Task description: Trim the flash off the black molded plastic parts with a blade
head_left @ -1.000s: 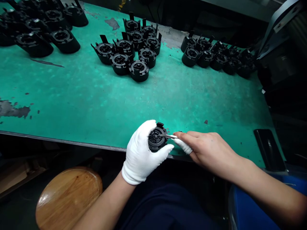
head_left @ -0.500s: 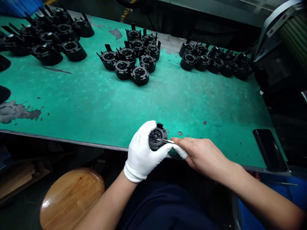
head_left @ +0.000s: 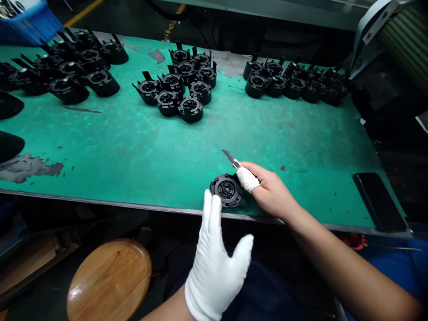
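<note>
A round black plastic part (head_left: 227, 191) sits at the front edge of the green table, its ribbed face upward. My left hand (head_left: 217, 263), in a white glove, is open just in front of it, thumb spread and fingertips at the part's near left rim. My right hand (head_left: 267, 187) is bare but for a white cover on the thumb. It grips a small craft knife (head_left: 231, 158), whose blade points up and left over the table. The right fingers are beside the part's right rim; whether they touch it I cannot tell.
Similar black parts stand in a left group (head_left: 100, 80), a middle group (head_left: 190, 107) and a right group (head_left: 257, 84). A phone (head_left: 379, 200) lies at the table's right end. A wooden stool (head_left: 110, 281) stands below the front edge; a blue bin (head_left: 33, 24) is at the far left.
My left hand has let go of the black part and drawn back toward me, opening. The knife has come away from the part, and the part now rests on the table.
</note>
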Motion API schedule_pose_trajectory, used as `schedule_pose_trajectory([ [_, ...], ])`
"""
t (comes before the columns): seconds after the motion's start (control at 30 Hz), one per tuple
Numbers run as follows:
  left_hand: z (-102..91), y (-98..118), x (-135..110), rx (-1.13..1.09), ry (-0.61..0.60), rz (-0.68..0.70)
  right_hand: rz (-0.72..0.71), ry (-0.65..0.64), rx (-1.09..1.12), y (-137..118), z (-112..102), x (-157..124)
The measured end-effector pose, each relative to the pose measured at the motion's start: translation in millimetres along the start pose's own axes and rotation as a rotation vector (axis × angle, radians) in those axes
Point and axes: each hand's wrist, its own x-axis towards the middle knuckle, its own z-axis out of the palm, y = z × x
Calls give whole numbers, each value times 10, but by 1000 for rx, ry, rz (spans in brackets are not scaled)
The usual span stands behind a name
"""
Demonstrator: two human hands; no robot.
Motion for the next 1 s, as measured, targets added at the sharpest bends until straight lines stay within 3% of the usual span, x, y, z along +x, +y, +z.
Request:
schedule_pose_trajectory([
  [0.13, -42, -95, 273, -53, 45, 21, -85, -179, -246, 27, -384, -101],
  [0.23, -19, -230, 577, -86, 7, 83, -75, -269, -438, 28, -505, -235],
  [0.4, 8, -299, 758, -80, -33, 124, -62, -351, -639, 1, -496, -333],
  [0.57, 9, -278, 733, -80, -5, 132, -2, -411, -631, -57, -443, -428],
  [0.83, 47, -291, 733, -76, 41, 159, -18, -246, -544, -55, -367, -564],
  [1.0, 55, -264, 721, -94, 59, 149, 43, -316, -549, -116, -303, -537],
])
